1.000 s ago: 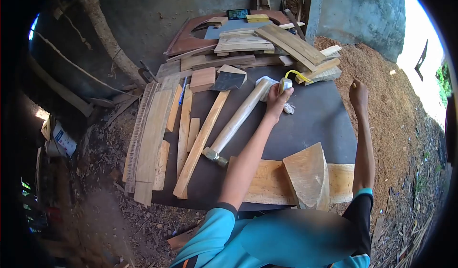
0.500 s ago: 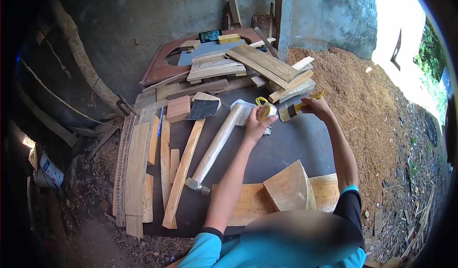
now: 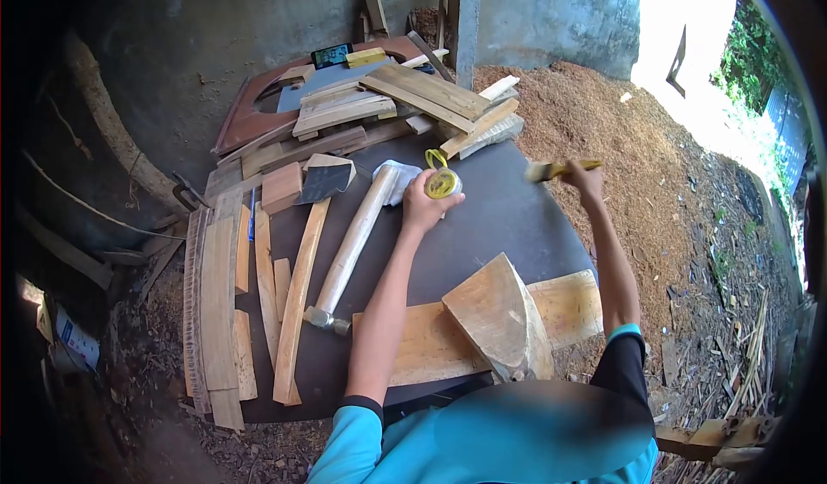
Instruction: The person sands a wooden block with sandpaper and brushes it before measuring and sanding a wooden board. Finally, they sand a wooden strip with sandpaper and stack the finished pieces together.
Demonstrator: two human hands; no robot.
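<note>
My left hand [image 3: 424, 207] is closed around a round yellow-and-clear tape measure [image 3: 444, 183] with a yellow strap loop at its far side, above the dark tabletop [image 3: 482, 217]. Further right, over the table's edge, my right hand [image 3: 585, 179] grips a paintbrush [image 3: 560, 170] by its yellow handle. Its bristles point left and look blurred. Just left of my left hand lie a white cloth [image 3: 398, 187] and a hammer [image 3: 357, 243] with a pale wooden handle. A thick wedge-shaped wood block [image 3: 493, 312] rests on a plank [image 3: 564, 307] close to my body.
Wooden strips [image 3: 220, 303] lie along the left side, with a blue pen [image 3: 251, 217] among them. Stacked boards [image 3: 422, 92] and a propped phone [image 3: 332, 56] are at the back. Sandpaper [image 3: 326, 181] sits by a wood block [image 3: 282, 187]. Sawdust [image 3: 577, 122] is heaped right.
My right hand has drawn the paintbrush away to the right from the tape measure. My left hand has turned the tape measure's round face upward. The whole view has shifted.
</note>
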